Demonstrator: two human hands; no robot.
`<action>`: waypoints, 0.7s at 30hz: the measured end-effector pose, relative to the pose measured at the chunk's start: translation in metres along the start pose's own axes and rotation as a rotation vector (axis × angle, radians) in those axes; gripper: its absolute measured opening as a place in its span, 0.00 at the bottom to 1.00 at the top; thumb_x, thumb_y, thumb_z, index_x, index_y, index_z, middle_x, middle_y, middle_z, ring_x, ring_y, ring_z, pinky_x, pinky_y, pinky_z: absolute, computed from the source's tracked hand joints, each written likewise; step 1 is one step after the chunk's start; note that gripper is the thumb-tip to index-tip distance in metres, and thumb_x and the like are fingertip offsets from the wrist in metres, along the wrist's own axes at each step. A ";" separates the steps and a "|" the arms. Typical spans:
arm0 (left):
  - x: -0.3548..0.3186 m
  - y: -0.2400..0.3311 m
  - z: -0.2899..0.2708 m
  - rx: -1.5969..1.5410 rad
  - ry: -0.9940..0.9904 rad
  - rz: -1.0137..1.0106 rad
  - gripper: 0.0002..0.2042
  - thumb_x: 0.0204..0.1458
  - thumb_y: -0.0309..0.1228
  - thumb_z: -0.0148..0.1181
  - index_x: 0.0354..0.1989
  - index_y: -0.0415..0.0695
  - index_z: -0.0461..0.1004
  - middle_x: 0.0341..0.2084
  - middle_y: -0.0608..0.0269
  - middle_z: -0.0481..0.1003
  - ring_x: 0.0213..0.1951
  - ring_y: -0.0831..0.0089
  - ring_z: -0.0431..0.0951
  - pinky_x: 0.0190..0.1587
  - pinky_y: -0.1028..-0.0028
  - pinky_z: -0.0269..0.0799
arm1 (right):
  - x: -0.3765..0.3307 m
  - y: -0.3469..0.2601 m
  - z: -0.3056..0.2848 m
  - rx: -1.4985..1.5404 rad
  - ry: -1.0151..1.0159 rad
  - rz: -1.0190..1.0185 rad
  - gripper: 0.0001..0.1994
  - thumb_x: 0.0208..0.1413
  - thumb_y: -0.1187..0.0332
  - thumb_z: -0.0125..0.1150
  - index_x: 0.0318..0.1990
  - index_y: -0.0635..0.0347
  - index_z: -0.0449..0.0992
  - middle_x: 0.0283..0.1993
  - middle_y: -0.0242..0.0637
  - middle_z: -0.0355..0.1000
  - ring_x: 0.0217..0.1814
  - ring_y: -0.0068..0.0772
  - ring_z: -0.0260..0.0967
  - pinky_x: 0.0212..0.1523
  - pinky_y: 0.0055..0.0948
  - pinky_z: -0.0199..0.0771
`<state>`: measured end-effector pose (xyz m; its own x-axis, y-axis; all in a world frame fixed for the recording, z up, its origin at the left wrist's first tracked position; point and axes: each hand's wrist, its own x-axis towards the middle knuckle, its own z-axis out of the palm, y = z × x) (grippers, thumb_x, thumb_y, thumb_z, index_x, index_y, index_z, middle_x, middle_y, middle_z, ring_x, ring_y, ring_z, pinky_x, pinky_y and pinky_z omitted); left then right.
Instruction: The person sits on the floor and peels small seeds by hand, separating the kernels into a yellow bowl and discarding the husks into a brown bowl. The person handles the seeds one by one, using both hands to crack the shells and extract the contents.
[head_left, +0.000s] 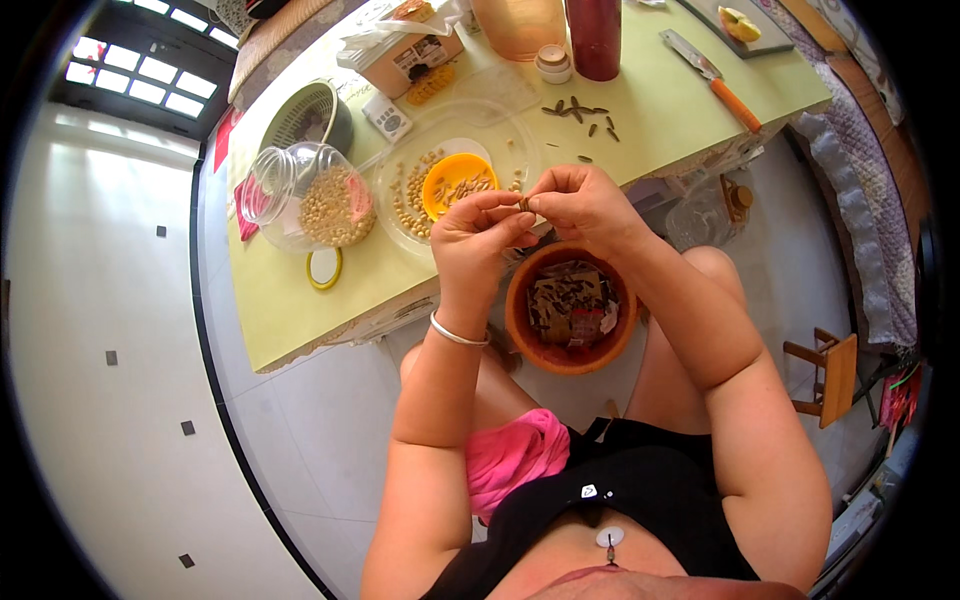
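Observation:
My left hand (468,232) and my right hand (582,208) meet fingertip to fingertip at the table's near edge. Both are pinched on a small dark sunflower seed (525,204), mostly covered by the fingers. Just beyond my left hand sits a small yellow dish (433,187) with pale kernels in it. It stands in a round clear plastic tray (512,130) with pale round beans scattered round the dish. Below my hands, between my knees, stands an orange-brown bin (520,335) holding dark husks and scraps. Loose sunflower seeds (576,110) lie farther back on the table.
A clear jar of beans (330,205) lies tipped at the left, near a yellow ring-shaped lid (324,268) and a green basket (340,125). At the back stand a dark red cup (596,45) and a tissue box (405,60). An orange-handled knife (735,103) lies right. A wooden stool (836,380) stands on the floor.

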<state>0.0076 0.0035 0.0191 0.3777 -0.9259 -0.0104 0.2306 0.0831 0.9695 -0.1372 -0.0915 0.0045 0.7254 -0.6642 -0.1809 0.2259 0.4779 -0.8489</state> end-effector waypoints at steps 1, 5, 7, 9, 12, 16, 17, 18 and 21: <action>0.001 0.000 -0.002 -0.040 -0.009 -0.034 0.10 0.49 0.15 0.64 0.40 0.34 0.78 0.31 0.54 0.81 0.27 0.70 0.82 0.31 0.76 0.81 | -0.001 -0.001 0.001 -0.026 0.007 -0.022 0.03 0.53 0.72 0.63 0.31 0.61 0.76 0.23 0.23 0.67 0.19 0.11 0.54 0.19 0.15 0.50; 0.006 -0.004 -0.007 -0.141 -0.045 -0.103 0.09 0.50 0.15 0.63 0.41 0.34 0.77 0.32 0.53 0.81 0.27 0.68 0.82 0.31 0.75 0.81 | -0.001 -0.002 -0.001 -0.078 0.011 -0.061 0.03 0.53 0.72 0.63 0.32 0.62 0.77 0.24 0.23 0.69 0.21 0.10 0.56 0.20 0.15 0.52; 0.007 -0.007 -0.008 -0.135 -0.060 -0.079 0.09 0.51 0.16 0.63 0.40 0.34 0.77 0.32 0.53 0.81 0.27 0.68 0.82 0.32 0.74 0.81 | -0.002 -0.002 0.000 -0.159 0.030 -0.094 0.03 0.52 0.72 0.62 0.31 0.62 0.77 0.25 0.24 0.69 0.21 0.11 0.57 0.21 0.16 0.54; 0.007 -0.008 -0.008 -0.100 -0.074 -0.030 0.08 0.51 0.16 0.62 0.40 0.35 0.77 0.31 0.54 0.81 0.27 0.69 0.82 0.33 0.75 0.81 | -0.003 -0.003 0.002 -0.232 0.043 -0.133 0.04 0.52 0.72 0.62 0.31 0.62 0.78 0.25 0.24 0.70 0.22 0.11 0.58 0.21 0.16 0.55; 0.003 -0.003 -0.002 -0.012 -0.054 0.034 0.07 0.52 0.16 0.62 0.39 0.34 0.76 0.30 0.56 0.80 0.27 0.71 0.81 0.33 0.76 0.80 | -0.003 -0.003 0.004 -0.291 0.058 -0.167 0.04 0.52 0.72 0.62 0.31 0.63 0.78 0.25 0.24 0.69 0.24 0.11 0.58 0.22 0.17 0.56; 0.001 0.000 0.002 0.174 -0.009 0.108 0.06 0.53 0.17 0.61 0.39 0.33 0.77 0.30 0.58 0.80 0.28 0.73 0.81 0.34 0.77 0.79 | -0.001 0.001 0.000 -0.131 0.044 -0.080 0.04 0.51 0.72 0.62 0.31 0.64 0.77 0.25 0.25 0.70 0.25 0.12 0.60 0.24 0.17 0.58; 0.001 -0.001 0.002 0.213 0.022 0.143 0.06 0.53 0.17 0.61 0.39 0.33 0.77 0.30 0.59 0.80 0.28 0.74 0.81 0.34 0.77 0.79 | -0.001 0.002 -0.002 -0.058 0.028 -0.047 0.04 0.51 0.72 0.62 0.31 0.64 0.77 0.25 0.26 0.70 0.25 0.12 0.60 0.25 0.17 0.59; 0.002 -0.003 0.001 0.252 0.051 0.174 0.06 0.54 0.17 0.61 0.40 0.33 0.78 0.30 0.59 0.80 0.28 0.75 0.80 0.34 0.77 0.79 | -0.002 0.001 -0.003 -0.063 0.026 -0.031 0.04 0.50 0.73 0.62 0.31 0.65 0.77 0.26 0.27 0.70 0.26 0.14 0.61 0.25 0.17 0.60; 0.012 -0.001 -0.025 0.521 0.221 0.308 0.06 0.54 0.17 0.60 0.40 0.33 0.79 0.29 0.61 0.80 0.29 0.76 0.80 0.34 0.79 0.78 | -0.004 -0.007 -0.001 -0.190 -0.052 -0.016 0.04 0.49 0.74 0.61 0.31 0.65 0.78 0.26 0.29 0.72 0.27 0.17 0.64 0.28 0.20 0.64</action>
<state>0.0344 0.0017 0.0116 0.5458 -0.7856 0.2913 -0.3631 0.0915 0.9272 -0.1422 -0.0931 0.0110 0.7565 -0.6378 -0.1445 0.1147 0.3469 -0.9308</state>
